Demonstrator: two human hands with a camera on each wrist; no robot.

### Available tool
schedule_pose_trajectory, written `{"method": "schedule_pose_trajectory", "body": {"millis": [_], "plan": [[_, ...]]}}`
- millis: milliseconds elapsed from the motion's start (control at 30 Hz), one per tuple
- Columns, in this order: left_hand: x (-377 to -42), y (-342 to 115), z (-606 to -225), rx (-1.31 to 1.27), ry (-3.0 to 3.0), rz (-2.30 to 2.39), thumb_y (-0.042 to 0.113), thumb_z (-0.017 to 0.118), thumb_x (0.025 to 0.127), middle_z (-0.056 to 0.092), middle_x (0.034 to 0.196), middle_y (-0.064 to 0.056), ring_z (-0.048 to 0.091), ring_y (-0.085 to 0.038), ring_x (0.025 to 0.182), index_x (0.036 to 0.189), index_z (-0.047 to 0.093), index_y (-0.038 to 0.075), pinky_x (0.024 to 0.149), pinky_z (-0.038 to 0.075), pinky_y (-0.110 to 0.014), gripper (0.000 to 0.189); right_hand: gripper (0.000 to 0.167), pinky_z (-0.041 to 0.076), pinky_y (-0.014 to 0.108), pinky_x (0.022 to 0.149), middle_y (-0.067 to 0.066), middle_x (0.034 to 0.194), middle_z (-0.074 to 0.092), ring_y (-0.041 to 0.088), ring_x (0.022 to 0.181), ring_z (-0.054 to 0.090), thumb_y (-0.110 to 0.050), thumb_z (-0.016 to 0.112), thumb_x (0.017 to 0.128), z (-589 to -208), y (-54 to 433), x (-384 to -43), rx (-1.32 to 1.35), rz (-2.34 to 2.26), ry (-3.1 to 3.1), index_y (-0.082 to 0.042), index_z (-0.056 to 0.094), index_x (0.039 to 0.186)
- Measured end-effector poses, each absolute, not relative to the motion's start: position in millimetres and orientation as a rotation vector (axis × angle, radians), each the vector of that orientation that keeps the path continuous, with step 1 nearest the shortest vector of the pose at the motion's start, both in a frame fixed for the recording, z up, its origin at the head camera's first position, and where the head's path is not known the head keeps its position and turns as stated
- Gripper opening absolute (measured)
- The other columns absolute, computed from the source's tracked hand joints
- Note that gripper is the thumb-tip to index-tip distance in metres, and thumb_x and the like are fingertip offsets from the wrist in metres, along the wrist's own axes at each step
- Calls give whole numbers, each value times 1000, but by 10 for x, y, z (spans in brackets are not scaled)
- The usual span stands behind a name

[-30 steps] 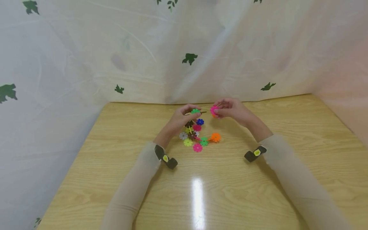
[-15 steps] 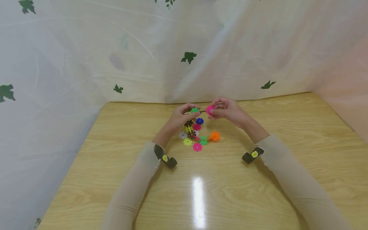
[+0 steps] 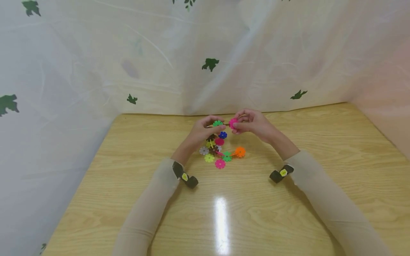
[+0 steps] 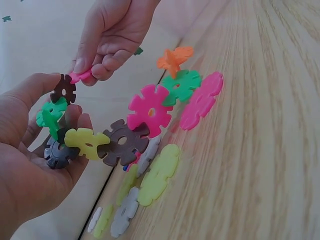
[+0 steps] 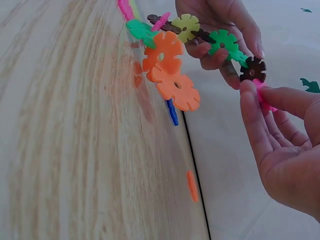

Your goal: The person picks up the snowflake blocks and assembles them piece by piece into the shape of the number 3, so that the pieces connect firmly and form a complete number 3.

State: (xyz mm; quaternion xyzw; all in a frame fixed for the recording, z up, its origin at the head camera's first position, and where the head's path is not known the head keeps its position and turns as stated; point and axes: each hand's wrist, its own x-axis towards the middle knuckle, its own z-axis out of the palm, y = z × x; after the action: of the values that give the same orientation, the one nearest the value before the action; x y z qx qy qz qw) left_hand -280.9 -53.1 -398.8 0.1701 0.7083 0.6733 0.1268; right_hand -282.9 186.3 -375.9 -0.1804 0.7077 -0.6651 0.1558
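Note:
My left hand [image 3: 205,131] holds one end of a chain of slotted plastic flower discs near the table's far edge. The chain shows a dark brown end disc [image 4: 63,89], a green disc [image 4: 51,113], a yellow disc [image 4: 86,142], another brown disc [image 4: 125,141] and a pink disc [image 4: 150,110]. It runs on to a green disc [image 5: 142,32] and orange discs [image 5: 176,89]. Between thumb and fingers, my right hand [image 3: 256,124] pinches a loose-edged pink disc [image 5: 261,92], edge-on against the brown end disc. Their slots are partly hidden by the fingertips.
Loose discs lie under and around the chain on the wooden table [image 3: 250,213]: pink [image 3: 220,164], yellow [image 3: 209,158], grey [image 3: 204,151] and blue [image 3: 222,135]. An orange disc [image 5: 192,186] lies near the far edge. A pale curtain [image 3: 160,64] hangs behind.
My right hand has moved left with the pink disc, closing the gap to the brown end disc. My left hand has stayed almost in place with the chain.

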Motion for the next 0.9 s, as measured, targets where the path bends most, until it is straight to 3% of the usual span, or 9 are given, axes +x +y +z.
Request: {"method": "schedule_pose_trajectory", "body": {"millis": [200, 433, 733, 900], "plan": [[-2795, -501, -3990, 464, 2037, 2009, 13, 71, 96, 70, 112, -4, 64, -46, 113, 131, 60, -4, 77, 60, -26, 41, 18, 63, 46, 83, 0, 91, 78, 19, 82, 76, -6, 69, 97, -3775, 1850, -2811, -539, -1883, 2138, 0, 62, 112], [-2803, -485, -3989, 421, 2012, 2053, 8, 73, 94, 72, 100, 2, 70, -23, 96, 128, 60, -7, 78, 62, -27, 39, 21, 64, 44, 80, 0, 89, 78, 17, 78, 76, -7, 72, 95, -3799, 1844, -2815, -563, -1898, 2200, 2, 65, 112], [-2793, -482, -3991, 412, 2025, 2035, 8, 75, 92, 71, 93, 2, 63, -48, 105, 118, 68, 3, 73, 59, -23, 28, 18, 63, 46, 82, 0, 86, 78, 17, 76, 76, -1, 73, 92, -3782, 1849, -2787, -590, -1943, 2173, 7, 68, 108], [-2778, -486, -3963, 419, 2037, 2032, 8, 75, 92, 71, 88, 3, 65, -32, 89, 115, 69, 5, 72, 58, -24, 24, 18, 63, 45, 81, 0, 85, 78, 17, 75, 76, -1, 74, 91, -3781, 1858, -2796, -595, -1954, 2171, 7, 70, 107]]}}
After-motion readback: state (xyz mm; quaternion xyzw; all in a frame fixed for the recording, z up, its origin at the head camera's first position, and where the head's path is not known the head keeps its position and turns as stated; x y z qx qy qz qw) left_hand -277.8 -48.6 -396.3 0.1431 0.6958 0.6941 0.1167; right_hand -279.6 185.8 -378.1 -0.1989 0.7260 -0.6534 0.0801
